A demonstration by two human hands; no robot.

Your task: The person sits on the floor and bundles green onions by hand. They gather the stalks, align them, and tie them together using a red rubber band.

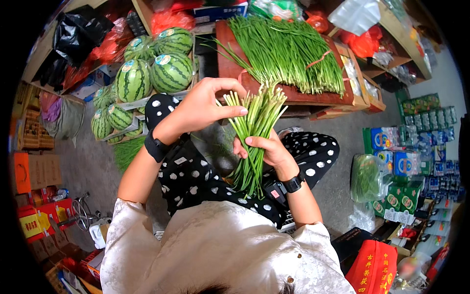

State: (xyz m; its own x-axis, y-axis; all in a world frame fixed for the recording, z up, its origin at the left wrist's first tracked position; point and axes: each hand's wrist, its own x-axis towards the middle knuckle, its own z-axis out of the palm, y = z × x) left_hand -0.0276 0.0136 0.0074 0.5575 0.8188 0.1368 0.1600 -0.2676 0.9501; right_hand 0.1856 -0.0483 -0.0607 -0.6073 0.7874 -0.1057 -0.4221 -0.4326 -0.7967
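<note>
Above my lap I hold a bunch of garlic chives, pale cut ends pointing away from me and green leaves hanging towards my body. My right hand is wrapped around its middle, thumb across the front. At the upper left of the bunch, my left hand has its thumb over the stems near the pale ends, with the index finger curled around their edge. A large pile of garlic chives lies on the reddish wooden table beyond my hands, a pink tie across it.
Watermelons in cartons stand at the left front, with more greens on the floor below. To the right are a plastic bag of greens and stacked drink packs. A red bag is close by my right elbow.
</note>
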